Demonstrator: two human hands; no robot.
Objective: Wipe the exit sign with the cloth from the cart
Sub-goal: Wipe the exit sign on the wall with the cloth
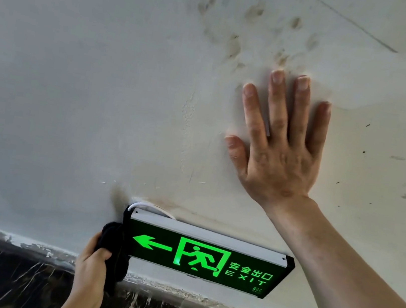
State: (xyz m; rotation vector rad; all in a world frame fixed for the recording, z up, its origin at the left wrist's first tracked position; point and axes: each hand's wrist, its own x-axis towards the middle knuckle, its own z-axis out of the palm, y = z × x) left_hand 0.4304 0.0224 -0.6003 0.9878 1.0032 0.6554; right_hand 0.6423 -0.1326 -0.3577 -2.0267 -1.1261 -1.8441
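Note:
A lit green exit sign with an arrow, a running figure and the word EXIT is mounted low on a white wall. Its top edge is a pale metal strip, and a white cable loops out behind its left corner. My left hand is shut on a black cloth, which presses against the sign's left end. My right hand lies flat on the wall above the sign, fingers spread, holding nothing. The cart is out of view.
The white wall carries brown smudges above my right hand and a dark smear beside the sign's left corner. Below runs a dark marble-patterned band with white paint splashes along its top.

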